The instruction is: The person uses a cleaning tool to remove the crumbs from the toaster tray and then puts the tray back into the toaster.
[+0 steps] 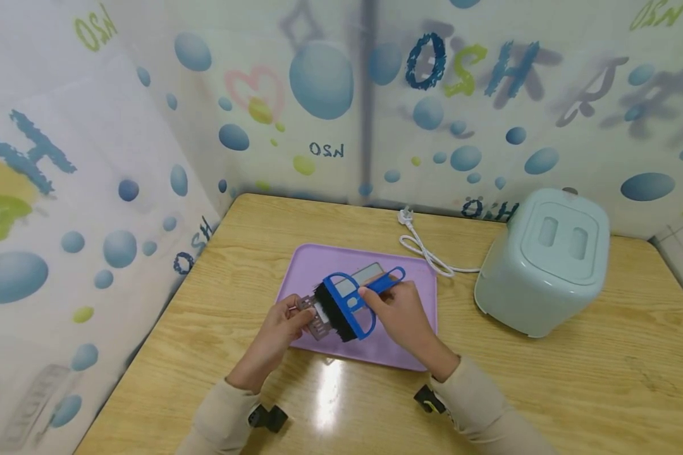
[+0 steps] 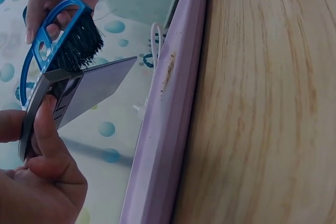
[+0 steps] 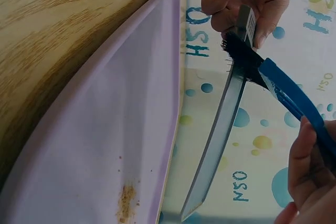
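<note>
My left hand (image 1: pixel 274 335) pinches the slotted grey end of a flat metal crumb tray (image 1: pixel 367 273) between thumb and fingers. The crumb tray is tilted over a purple tray (image 1: pixel 304 260). In my right hand (image 1: pixel 404 316) is a blue hand brush (image 1: pixel 350 302) with black bristles, gripped by its looped handle. The bristles (image 3: pixel 244 61) lie against the crumb tray near its held end and hide part of it in the head view. Below, brown crumbs (image 3: pixel 126 202) lie in a small pile on the purple tray.
A pale green toaster (image 1: pixel 546 265) with a lid stands to the right on the wooden table (image 1: pixel 489 392). Its white cord and plug (image 1: pixel 412 234) lie behind the purple tray. Patterned sheeting (image 1: pixel 319 82) walls the table at the back and left.
</note>
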### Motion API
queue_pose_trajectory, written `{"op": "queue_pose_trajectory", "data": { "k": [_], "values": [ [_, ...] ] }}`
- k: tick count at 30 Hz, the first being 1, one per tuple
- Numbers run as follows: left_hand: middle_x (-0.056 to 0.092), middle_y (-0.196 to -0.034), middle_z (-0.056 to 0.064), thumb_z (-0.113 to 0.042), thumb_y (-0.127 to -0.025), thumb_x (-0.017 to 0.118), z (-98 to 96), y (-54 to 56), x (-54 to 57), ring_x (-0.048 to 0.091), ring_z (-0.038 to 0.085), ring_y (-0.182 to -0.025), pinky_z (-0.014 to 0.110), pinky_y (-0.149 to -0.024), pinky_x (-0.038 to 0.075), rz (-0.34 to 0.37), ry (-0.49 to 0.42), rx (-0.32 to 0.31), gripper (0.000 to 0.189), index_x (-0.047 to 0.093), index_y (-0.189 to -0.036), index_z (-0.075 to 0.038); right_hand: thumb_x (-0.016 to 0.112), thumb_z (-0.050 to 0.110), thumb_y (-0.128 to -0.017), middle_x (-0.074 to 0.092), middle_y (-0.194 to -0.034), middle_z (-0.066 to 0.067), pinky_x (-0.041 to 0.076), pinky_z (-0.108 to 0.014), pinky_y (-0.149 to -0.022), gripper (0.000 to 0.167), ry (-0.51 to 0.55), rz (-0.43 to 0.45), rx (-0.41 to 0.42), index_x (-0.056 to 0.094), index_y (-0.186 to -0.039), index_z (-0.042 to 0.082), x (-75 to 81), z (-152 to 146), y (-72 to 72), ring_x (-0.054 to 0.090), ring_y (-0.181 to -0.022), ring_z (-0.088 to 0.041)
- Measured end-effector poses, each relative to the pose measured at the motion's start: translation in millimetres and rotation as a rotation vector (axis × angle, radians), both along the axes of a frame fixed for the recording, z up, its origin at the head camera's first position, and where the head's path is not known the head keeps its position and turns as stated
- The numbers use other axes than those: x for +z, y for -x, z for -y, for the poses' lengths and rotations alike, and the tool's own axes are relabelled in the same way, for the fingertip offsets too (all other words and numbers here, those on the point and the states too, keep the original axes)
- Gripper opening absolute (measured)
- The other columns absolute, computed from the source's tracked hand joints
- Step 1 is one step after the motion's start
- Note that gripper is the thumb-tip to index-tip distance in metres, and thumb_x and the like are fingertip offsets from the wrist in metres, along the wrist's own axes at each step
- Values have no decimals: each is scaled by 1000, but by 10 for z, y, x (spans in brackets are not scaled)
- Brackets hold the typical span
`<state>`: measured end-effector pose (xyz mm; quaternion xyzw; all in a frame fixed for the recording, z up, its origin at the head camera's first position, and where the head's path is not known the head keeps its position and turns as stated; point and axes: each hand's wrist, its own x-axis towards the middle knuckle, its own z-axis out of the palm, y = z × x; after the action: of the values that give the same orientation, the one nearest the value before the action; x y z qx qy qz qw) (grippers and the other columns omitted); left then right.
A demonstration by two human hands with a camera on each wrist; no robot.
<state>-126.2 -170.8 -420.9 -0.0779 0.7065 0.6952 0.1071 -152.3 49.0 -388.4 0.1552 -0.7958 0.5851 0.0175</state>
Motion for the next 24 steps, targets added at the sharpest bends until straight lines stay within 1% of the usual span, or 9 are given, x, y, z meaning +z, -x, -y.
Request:
{"op": "queue_pose_trajectory", "data": {
  "k": [3,10,13,16,19,21,24],
  "values": [
    [58,-63,-10,-2,-91,54,7,-5,-2,51,5,-59,19,-54,35,7,-15,-3,17,45,-78,-8,66,11,-90,67,-71,-12,38,-21,-49,11,-11,-25,-3,72,-88,2,-34,-8,14,48,-54,-7],
    [56,-65,-9,-3,-92,54,15,-3,11,48,5,-60,20,-55,35,22,-24,-8,16,45,-80,-8,66,14,-91,68,-71,-8,36,-20,-48,13,-73,-92,-21,72,-89,4,-86,-54,44,47,-53,-6],
    [55,-65,-9,-3,-93,54,15,10,14,48,5,-61,20,-56,35,21,-25,-11,16,44,-81,-8,67,14,-90,70,-73,-7,43,-20,-52,12,-101,-141,-34,73,-88,4,-91,-94,62,53,-57,-5],
    [55,-65,-9,-3,-93,53,14,19,17,48,5,-61,20,-56,35,24,-21,-9,15,44,-82,-8,67,11,-89,73,-77,-6,51,-25,-61,9,-124,-187,-52,73,-88,4,-93,-133,76,60,-65,-6],
    [55,-66,-8,-4,-94,53,18,16,23,48,6,-62,21,-56,35,30,-5,-7,15,44,-82,-7,68,10,-89,73,-78,-6,53,-27,-64,8,-143,-205,-61,72,-88,3,-106,-163,85,63,-68,-9],
    [54,-67,-8,-4,-94,53,19,11,26,48,6,-62,21,-57,35,32,3,-7,15,44,-83,-7,68,11,-89,73,-79,-5,53,-27,-66,8,-165,-204,-75,72,-89,4,-114,-181,86,63,-70,-10],
    [54,-66,-8,-4,-94,53,15,8,25,48,6,-62,21,-57,35,30,2,-9,15,44,-82,-7,69,12,-89,73,-78,-5,53,-31,-67,9,-194,-198,-100,73,-90,4,-118,-213,90,62,-71,-12]
  ]
}}
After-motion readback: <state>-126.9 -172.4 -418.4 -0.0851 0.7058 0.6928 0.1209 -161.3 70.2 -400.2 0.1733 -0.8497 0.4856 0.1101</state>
